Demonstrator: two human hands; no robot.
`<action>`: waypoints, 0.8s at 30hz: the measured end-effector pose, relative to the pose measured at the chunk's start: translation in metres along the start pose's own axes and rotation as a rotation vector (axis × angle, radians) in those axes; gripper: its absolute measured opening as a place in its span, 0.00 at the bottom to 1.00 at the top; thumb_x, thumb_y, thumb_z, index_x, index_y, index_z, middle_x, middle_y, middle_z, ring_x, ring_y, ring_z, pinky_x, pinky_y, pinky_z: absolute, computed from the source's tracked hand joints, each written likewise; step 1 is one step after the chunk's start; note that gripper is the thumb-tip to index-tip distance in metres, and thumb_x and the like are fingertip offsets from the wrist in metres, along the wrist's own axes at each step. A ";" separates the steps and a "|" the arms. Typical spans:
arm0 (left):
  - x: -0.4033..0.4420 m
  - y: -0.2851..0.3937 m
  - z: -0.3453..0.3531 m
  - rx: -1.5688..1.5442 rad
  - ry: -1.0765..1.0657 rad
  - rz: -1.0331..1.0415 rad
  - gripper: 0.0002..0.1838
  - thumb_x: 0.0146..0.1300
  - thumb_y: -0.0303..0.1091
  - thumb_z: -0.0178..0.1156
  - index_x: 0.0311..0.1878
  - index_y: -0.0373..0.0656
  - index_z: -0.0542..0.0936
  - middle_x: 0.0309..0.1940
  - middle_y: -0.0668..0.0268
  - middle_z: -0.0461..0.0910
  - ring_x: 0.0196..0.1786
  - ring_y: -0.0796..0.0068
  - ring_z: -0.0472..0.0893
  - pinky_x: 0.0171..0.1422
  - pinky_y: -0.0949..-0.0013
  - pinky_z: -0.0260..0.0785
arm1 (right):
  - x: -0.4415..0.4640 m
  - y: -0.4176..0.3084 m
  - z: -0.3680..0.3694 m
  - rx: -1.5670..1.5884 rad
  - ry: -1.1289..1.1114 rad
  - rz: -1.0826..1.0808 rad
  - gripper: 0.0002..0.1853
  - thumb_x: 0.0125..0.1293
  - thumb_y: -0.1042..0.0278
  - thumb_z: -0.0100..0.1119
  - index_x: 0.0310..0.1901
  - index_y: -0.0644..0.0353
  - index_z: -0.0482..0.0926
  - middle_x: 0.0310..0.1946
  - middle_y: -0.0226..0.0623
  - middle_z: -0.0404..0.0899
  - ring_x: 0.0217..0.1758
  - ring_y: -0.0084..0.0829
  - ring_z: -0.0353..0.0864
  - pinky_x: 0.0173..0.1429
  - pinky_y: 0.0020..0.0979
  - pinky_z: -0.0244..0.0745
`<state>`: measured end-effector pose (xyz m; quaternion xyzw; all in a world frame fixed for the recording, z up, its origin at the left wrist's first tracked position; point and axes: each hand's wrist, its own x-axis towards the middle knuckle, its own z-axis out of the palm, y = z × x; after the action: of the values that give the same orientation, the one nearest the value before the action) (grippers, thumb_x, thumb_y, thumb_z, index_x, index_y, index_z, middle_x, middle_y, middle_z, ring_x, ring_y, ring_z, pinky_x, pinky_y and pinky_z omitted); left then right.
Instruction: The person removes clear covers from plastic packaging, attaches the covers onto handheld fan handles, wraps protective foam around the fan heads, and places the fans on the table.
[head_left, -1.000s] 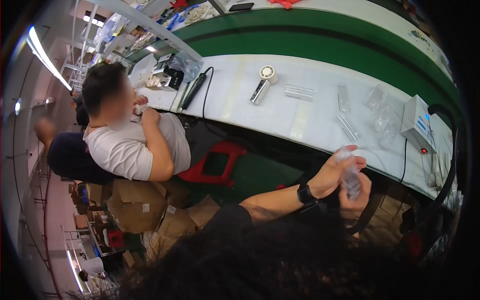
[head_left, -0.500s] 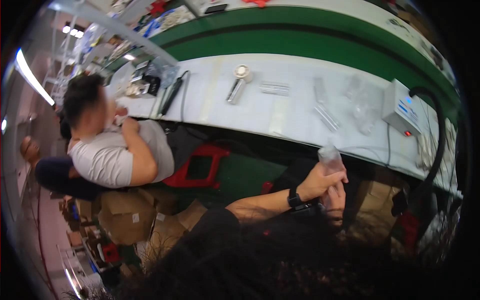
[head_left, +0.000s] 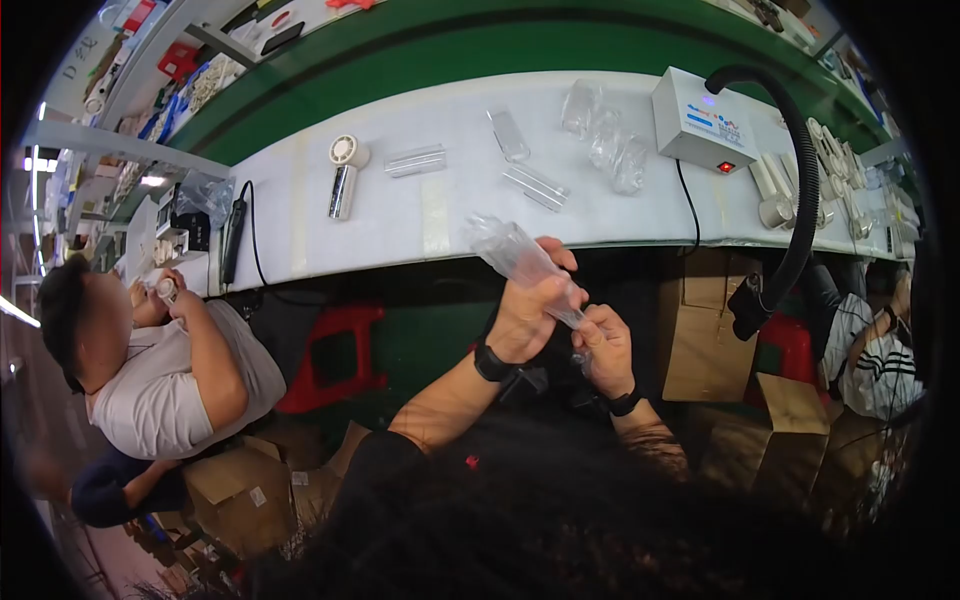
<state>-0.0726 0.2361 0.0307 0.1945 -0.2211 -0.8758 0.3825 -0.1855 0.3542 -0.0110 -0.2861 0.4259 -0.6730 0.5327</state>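
A crinkled clear plastic bag (head_left: 512,250) slants up and left over the table's front edge. My left hand (head_left: 528,312) is closed round its middle, thumb and fingers wrapped over it. My right hand (head_left: 606,355) pinches the lower, bunched end of the bag. I cannot tell whether anything is inside. On the table beyond lie clear plastic pieces, among them a flat one (head_left: 508,136) and a ribbed one (head_left: 536,187). Farther left is a handheld fan (head_left: 348,152) with a cream round head and a shiny handle.
Clear plastic bags (head_left: 607,145) lie beside a white box (head_left: 700,125) with a lit red switch. A black flexible hose (head_left: 806,180) arches down on the right. Co-workers sit left and right; the left one holds a whitish round thing. Cardboard boxes (head_left: 708,335) stand under the table.
My view has swung to the right. My hands have come up with the bag, and it now points up and left. My right hand has moved apart from my left, toward the bag's lower end.
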 end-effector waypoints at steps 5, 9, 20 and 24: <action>-0.001 0.027 -0.002 -0.081 0.039 0.054 0.25 0.67 0.30 0.63 0.65 0.51 0.68 0.48 0.67 0.75 0.31 0.77 0.75 0.53 0.57 0.73 | -0.004 -0.010 -0.008 0.085 -0.067 -0.111 0.09 0.78 0.65 0.55 0.41 0.61 0.73 0.37 0.31 0.71 0.27 0.17 0.64 0.32 0.21 0.64; 0.003 0.042 -0.014 -0.134 0.067 0.112 0.16 0.68 0.30 0.62 0.56 0.52 0.72 0.44 0.72 0.74 0.28 0.82 0.69 0.52 0.60 0.71 | -0.007 -0.032 -0.006 0.430 -0.068 -0.018 0.09 0.80 0.62 0.48 0.42 0.58 0.68 0.38 0.35 0.70 0.23 0.19 0.62 0.29 0.24 0.61; -0.007 0.017 -0.001 0.050 -0.111 0.118 0.16 0.73 0.42 0.56 0.59 0.48 0.71 0.38 0.66 0.73 0.31 0.73 0.75 0.50 0.57 0.72 | -0.007 -0.028 -0.002 -0.663 0.079 -0.139 0.15 0.60 0.70 0.74 0.43 0.60 0.76 0.27 0.27 0.69 0.24 0.22 0.70 0.32 0.24 0.69; -0.004 0.004 0.009 0.349 -0.135 0.304 0.20 0.69 0.40 0.58 0.59 0.40 0.69 0.40 0.59 0.77 0.44 0.60 0.79 0.57 0.53 0.72 | -0.016 -0.032 -0.028 -0.446 0.234 -0.063 0.16 0.61 0.74 0.68 0.23 0.64 0.69 0.21 0.28 0.67 0.21 0.23 0.65 0.30 0.25 0.63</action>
<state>-0.0725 0.2390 0.0411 0.1631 -0.4209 -0.7675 0.4551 -0.2192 0.3793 0.0047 -0.3298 0.6137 -0.6071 0.3822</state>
